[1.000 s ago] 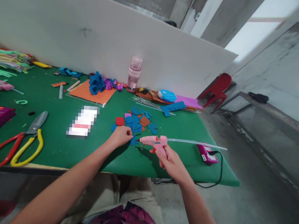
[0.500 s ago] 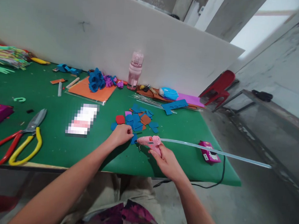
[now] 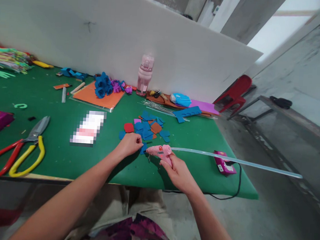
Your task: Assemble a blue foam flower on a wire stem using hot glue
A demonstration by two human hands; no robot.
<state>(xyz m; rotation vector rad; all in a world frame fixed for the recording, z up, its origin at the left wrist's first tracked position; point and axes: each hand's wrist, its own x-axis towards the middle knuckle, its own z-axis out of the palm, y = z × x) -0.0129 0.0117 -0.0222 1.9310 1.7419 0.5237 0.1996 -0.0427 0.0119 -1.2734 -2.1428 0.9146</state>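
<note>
head view: the right hand (image 3: pixel 178 171) grips the pink glue gun (image 3: pixel 160 152) by its handle, a long bendy glue stick (image 3: pixel 236 161) trailing behind, nozzle at the light, floppy blue foam petal (image 3: pixel 143 148) pinched in the left hand (image 3: pixel 131 144), just before the petal pile (image 3: pixel 148 128) on the green surface (image 3: pixel 64 153).

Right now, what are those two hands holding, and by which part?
The right hand grips the pink glue gun by its handle. The left hand pinches a blue foam piece by its edge, at the gun's nozzle.
</note>
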